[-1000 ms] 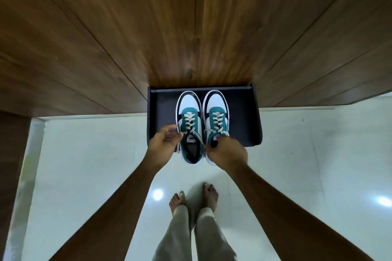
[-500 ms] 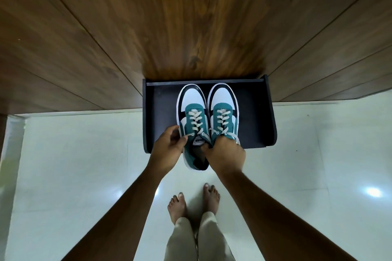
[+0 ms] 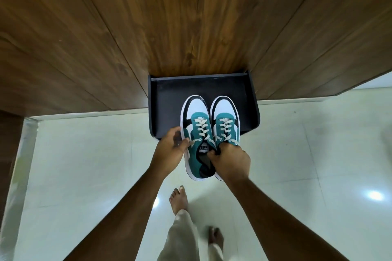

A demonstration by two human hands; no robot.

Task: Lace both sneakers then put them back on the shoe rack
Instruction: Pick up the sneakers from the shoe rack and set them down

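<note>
Two teal, white and black sneakers with cream laces are side by side: the left sneaker [image 3: 196, 133] and the right sneaker [image 3: 224, 116]. Their toes are over the black shoe rack [image 3: 167, 101], and their heels stick out past its front edge. My right hand [image 3: 231, 160] is closed on the inner collars of both sneakers and hides the right one's heel. My left hand [image 3: 169, 150] is beside the left sneaker with its fingers loosely apart and its thumb tip against the shoe's side.
The rack stands on the floor against a dark wood-panelled wall [image 3: 191, 17]. Pale glossy floor tiles [image 3: 84, 165] spread out on both sides. My bare feet are below the hands, one foot [image 3: 179, 199] ahead and the other [image 3: 215, 237] further back.
The sneakers have come toward me, from sitting in the rack to hanging out past its front edge. My right hand stayed closed on them, and one foot has stepped back.
</note>
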